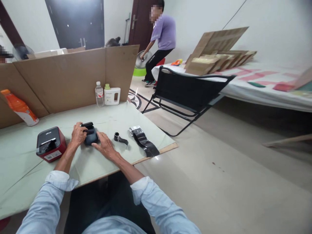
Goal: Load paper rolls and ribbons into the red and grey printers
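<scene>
A small black device (91, 139) with a raised lid (87, 124) lies on the pale table between my two hands. My left hand (79, 134) is at its left side, fingers curled over its edge near the lid; the fingertips are partly lost against the dark parts. On the right side rests my right hand (106, 147), with thumb and fingers apart and touching the casing. A small roll of black strip (117, 137) lies to the right, partly unwound. Beyond it a wider roll of black glossy labels (143, 140) trails toward the table edge.
A red and black box-shaped machine (51, 143) stands left of my left arm. Orange bottle (20, 107), clear bottle (99, 95) and white jug (112, 96) stand before a cardboard screen (75, 78). Beyond are a black folding chair (187, 91) and a person in purple (165, 32).
</scene>
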{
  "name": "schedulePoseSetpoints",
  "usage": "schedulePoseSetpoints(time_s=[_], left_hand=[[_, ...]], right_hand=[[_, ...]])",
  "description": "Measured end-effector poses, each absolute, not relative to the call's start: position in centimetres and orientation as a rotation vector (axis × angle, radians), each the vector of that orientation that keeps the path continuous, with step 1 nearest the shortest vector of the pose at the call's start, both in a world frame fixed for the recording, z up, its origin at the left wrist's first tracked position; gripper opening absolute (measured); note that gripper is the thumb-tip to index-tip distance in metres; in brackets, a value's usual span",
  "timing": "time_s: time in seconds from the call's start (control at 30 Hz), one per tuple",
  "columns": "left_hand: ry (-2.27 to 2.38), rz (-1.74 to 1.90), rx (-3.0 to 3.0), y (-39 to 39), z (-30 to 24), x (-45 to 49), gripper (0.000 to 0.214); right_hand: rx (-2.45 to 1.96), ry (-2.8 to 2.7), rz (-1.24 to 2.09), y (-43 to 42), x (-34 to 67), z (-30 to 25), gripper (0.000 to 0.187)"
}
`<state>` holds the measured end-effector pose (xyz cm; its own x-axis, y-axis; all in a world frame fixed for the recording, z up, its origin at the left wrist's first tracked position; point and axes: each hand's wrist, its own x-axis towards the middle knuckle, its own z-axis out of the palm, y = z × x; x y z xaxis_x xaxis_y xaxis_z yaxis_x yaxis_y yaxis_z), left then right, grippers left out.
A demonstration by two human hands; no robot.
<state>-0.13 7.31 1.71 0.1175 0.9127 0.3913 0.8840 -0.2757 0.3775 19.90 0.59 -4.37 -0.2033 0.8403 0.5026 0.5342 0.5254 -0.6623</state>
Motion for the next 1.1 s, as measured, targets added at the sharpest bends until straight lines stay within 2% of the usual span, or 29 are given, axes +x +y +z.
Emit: schedulePoseSetpoints(time_s=[0.23, 0.57, 0.73, 0.87, 0.97, 1.1], left_hand=[[1.771, 0.949, 2.293, 8.0, 2.2, -0.6, 0.026], [1.805, 0.998, 2.116, 10.8, 5.1, -0.1, 0.024], [1.716, 1.151, 2.085, 10.1, 6.7, -0.2, 0.020], [1.586, 1.209, 1.890, 9.0, 8.8, 0.5, 0.016], [1.482, 1.201, 1.712, 8.3, 10.2, 2.1, 0.020], [1.317, 1.108, 1.616, 7.5, 10.6, 5.1, 0.021]], right_hand=[[-1.177, -1.768, 0.170, -1.5, 25.8, -1.4, 0.049], [-1.240, -1.743, 0.195, -0.6, 27.7, -2.0, 0.048], [-1.370, -1.735, 0.144, 0.1, 29.5, -2.6, 0.058], [-1.544, -1.761, 0.244, 0.4, 31.5, -3.4, 0.062], [-1.641, -1.758, 0.378, 0.2, 32.0, -3.5, 0.053], [-1.693, -1.783, 0.456, -0.2, 31.8, -2.7, 0.028]])
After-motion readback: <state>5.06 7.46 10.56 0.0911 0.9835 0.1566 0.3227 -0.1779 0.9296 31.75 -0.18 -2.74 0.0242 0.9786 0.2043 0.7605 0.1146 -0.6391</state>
